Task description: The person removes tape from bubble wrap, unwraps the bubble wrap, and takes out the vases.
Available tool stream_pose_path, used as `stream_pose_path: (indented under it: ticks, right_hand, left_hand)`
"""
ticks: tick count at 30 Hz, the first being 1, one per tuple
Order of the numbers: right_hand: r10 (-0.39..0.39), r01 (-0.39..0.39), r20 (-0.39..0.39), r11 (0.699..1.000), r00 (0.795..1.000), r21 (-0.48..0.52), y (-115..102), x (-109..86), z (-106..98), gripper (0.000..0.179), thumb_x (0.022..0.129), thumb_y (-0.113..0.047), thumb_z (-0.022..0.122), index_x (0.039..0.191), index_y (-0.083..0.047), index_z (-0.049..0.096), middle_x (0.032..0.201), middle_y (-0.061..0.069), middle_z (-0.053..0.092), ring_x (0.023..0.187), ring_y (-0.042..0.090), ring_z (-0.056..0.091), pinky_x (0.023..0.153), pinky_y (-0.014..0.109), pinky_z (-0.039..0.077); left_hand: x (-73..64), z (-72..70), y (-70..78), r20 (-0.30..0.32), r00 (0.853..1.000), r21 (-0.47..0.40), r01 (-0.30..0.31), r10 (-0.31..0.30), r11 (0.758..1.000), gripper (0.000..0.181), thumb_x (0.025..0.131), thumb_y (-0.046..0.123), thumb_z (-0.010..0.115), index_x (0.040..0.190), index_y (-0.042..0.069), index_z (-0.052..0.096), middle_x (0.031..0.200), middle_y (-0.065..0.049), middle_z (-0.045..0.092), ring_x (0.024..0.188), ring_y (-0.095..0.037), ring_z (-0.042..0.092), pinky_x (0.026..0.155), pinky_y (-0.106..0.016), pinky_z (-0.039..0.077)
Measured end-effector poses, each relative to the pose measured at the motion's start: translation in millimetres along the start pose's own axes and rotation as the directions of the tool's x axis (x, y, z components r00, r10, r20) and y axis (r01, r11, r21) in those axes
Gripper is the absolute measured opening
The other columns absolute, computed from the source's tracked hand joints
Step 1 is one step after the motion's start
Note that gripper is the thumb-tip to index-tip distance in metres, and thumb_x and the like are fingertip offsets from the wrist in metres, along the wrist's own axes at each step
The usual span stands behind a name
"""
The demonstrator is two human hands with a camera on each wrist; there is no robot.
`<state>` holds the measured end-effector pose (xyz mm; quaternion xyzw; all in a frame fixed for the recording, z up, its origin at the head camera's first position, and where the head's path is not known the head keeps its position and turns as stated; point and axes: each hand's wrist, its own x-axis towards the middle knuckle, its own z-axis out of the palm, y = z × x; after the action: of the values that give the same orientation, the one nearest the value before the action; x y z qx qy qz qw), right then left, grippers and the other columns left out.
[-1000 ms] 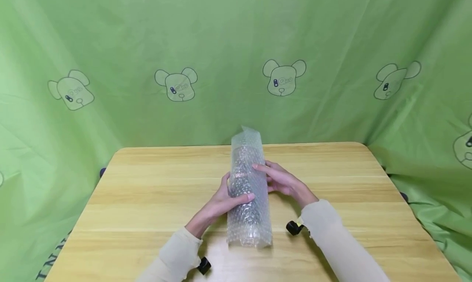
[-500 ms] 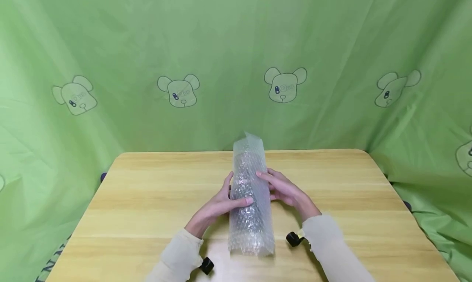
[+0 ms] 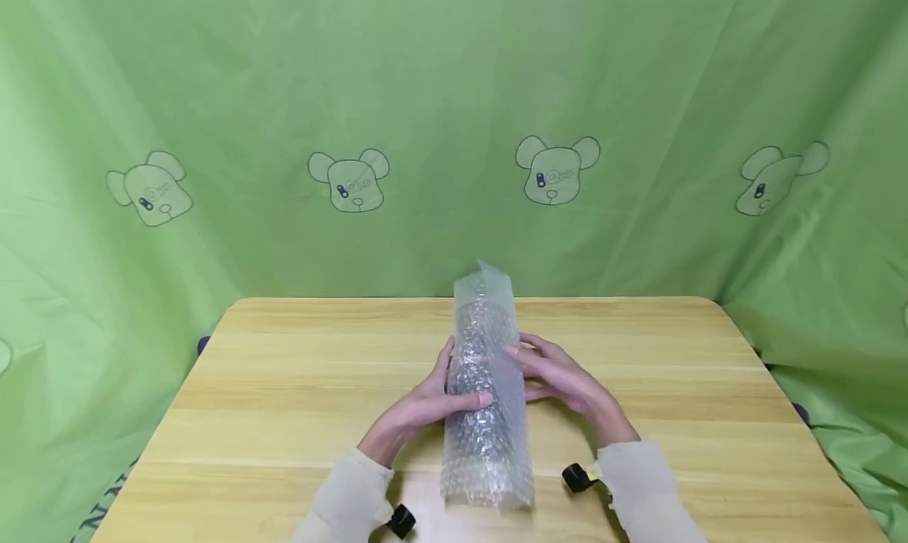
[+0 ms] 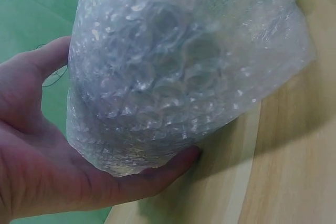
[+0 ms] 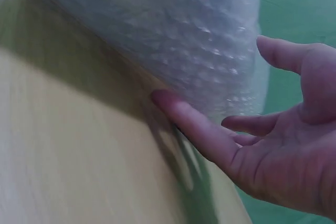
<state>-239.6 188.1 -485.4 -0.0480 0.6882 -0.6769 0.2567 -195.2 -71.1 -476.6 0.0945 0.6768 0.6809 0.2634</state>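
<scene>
A long bundle rolled in clear bubble wrap lies lengthwise above the table's middle; what is inside, if anything, cannot be made out. From its left side my left hand holds it, thumb across the top and fingers around the far side and underneath. The left wrist view shows this hand cradling the crinkled bubble wrap. On the right side my right hand lies along the wrap with fairly straight fingers. In the right wrist view the right hand is spread, its fingers beside and under the wrap's edge.
The light wooden table extends around the bundle. Behind and at both sides hangs a green curtain printed with bear heads. A small black wrist camera sits at the left cuff, another wrist camera at the right.
The whole scene has shifted slightly down in the head view. My right hand has eased a little to the right, its thumb now nearer the wrap's edge. The left hand keeps its hold.
</scene>
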Motion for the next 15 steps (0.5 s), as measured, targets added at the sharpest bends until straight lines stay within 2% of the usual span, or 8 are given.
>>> stream_pose_path:
  ticks: [5, 8, 11, 15]
  right_hand:
    - [-0.064, 0.061, -0.027, 0.99, 0.998, -0.125, -9, -14.5, -7, 0.076, 0.104, -0.034, 0.061, 0.161, -0.002, 0.023, 0.144, 0.032, 0.044, 0.123, 0.046, 0.058, 0.092, 0.053, 0.058]
    - [-0.157, 0.137, -0.062, 0.961, 0.986, -0.242, -18, -22.0, -9, 0.067, 0.105, -0.031, 0.061, 0.157, 0.0, 0.032, 0.143, 0.03, 0.045, 0.125, 0.049, 0.054, 0.096, 0.055, 0.056]
    - [-0.273, 0.225, -0.093, 0.91, 0.958, -0.349, -27, -26.7, -7, 0.057, 0.105, -0.029, 0.061, 0.151, -0.001, 0.044, 0.142, 0.028, 0.05, 0.126, 0.05, 0.054, 0.099, 0.057, 0.054]
    - [-0.412, 0.328, -0.07, 0.806, 0.909, -0.493, -41, -28.3, 1, 0.048, 0.103, -0.026, 0.064, 0.144, -0.002, 0.054, 0.141, 0.023, 0.057, 0.126, 0.044, 0.056, 0.101, 0.055, 0.053]
  left_hand:
    - [-1.0, 1.7, -1.6, -0.001, 1.0, -0.009, -0.015, 0.015, 1.0, 0.125, 0.086, 0.025, 0.083, 0.164, 0.025, -0.015, 0.164, -0.033, 0.011, 0.137, -0.043, 0.044, 0.114, -0.056, 0.039]
    - [-1.6, 2.3, -1.4, -0.004, 1.0, -0.019, -0.017, 0.017, 1.0, 0.126, 0.085, 0.026, 0.084, 0.164, 0.023, -0.015, 0.164, -0.033, 0.012, 0.136, -0.042, 0.045, 0.115, -0.055, 0.039]
    - [-1.7, 2.7, -1.1, -0.005, 1.0, -0.035, -0.018, 0.017, 0.999, 0.128, 0.084, 0.027, 0.085, 0.164, 0.023, -0.015, 0.163, -0.032, 0.014, 0.134, -0.04, 0.048, 0.114, -0.054, 0.041]
    - [-2.3, 2.3, -1.1, -0.009, 1.0, -0.037, -0.025, 0.025, 0.999, 0.127, 0.085, 0.027, 0.084, 0.164, 0.022, -0.015, 0.162, -0.031, 0.017, 0.134, -0.04, 0.048, 0.114, -0.054, 0.041]
